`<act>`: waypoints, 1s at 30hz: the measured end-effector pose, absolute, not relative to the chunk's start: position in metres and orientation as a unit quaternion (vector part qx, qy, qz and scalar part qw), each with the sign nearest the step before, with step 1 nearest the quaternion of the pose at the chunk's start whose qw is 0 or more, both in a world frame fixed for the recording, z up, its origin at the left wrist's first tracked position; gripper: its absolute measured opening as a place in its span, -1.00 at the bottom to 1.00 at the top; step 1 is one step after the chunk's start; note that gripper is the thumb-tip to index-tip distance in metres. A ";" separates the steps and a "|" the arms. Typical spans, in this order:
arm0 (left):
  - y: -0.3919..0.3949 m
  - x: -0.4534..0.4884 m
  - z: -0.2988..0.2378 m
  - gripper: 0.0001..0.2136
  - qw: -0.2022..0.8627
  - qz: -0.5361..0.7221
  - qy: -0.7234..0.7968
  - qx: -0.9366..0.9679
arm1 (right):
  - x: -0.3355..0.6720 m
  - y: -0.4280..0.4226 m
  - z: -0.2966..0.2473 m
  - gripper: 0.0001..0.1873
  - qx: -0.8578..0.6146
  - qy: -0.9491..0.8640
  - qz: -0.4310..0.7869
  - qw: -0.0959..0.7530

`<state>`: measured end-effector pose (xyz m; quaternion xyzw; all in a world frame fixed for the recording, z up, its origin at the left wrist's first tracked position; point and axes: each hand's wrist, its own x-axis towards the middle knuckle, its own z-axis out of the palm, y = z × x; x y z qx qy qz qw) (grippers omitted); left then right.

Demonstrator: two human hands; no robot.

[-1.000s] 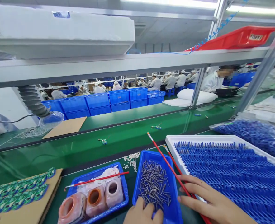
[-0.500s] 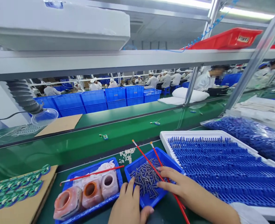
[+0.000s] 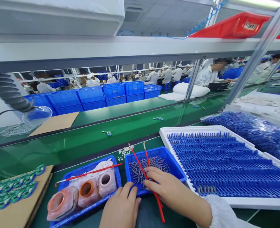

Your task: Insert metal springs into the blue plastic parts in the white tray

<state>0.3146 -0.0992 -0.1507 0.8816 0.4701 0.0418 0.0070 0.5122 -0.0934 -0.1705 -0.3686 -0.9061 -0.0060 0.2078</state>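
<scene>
My right hand (image 3: 170,190) lies over the near edge of a small blue tray (image 3: 175,166) full of small metal pins (image 3: 136,169). Its fingers are curled round two red brushes (image 3: 140,163) whose tips point away across the tray. My left hand (image 3: 120,209) rests with fingers stretched out at the tray's near left corner and holds nothing. To the left stands a second blue tray (image 3: 117,177) with three small open jars (image 3: 87,191) and another red brush (image 3: 89,173) laid across them.
A white tray of blue parts (image 3: 225,161) fills the right. A bag of blue parts (image 3: 251,129) lies behind it. Cardboard with green pieces (image 3: 13,190) sits at left. A green conveyor belt (image 3: 82,142) runs across. Blue crates (image 3: 92,98) and people in white stand beyond.
The camera has tilted, so the bench sits higher in view. The pin tray now lies turned and further from me. My right hand has slid over it with the brushes.
</scene>
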 end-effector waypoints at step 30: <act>-0.055 0.343 -0.127 -0.77 0.248 0.138 0.502 0.817 | 0.512 -0.090 -0.170 -0.33 -0.340 -0.914 0.117 0.187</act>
